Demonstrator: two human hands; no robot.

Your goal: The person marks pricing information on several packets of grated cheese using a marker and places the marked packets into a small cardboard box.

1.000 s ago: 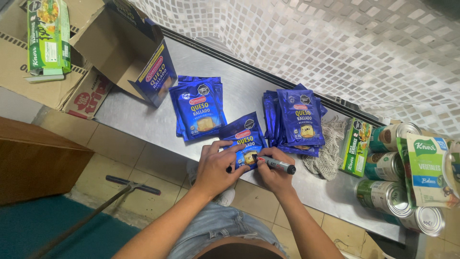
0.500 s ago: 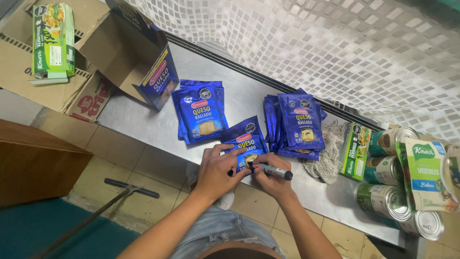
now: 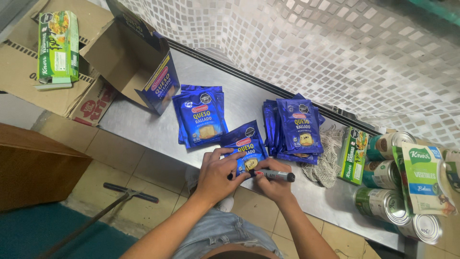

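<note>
Small mosaic tiles cover the wall (image 3: pixel 335 52) behind a long steel bench (image 3: pixel 143 127) that runs from the upper left to the lower right. An open cardboard box (image 3: pixel 96 62) sits at the bench's left end, with a green carton (image 3: pixel 57 45) lying on its flap. Tin cans (image 3: pixel 388 201) crowd the right end beside a green-and-white packet (image 3: pixel 424 180). Two stacks of blue grated-cheese pouches lie mid-bench, one (image 3: pixel 201 117) to the left, one (image 3: pixel 297 127) near the back edge. At the front edge, the left hand (image 3: pixel 218 175) presses flat, fingers spread, on a single blue pouch (image 3: pixel 244 146), while the right hand (image 3: pixel 273 184) pinches a black marker (image 3: pixel 273 175), its tip on that pouch.
</note>
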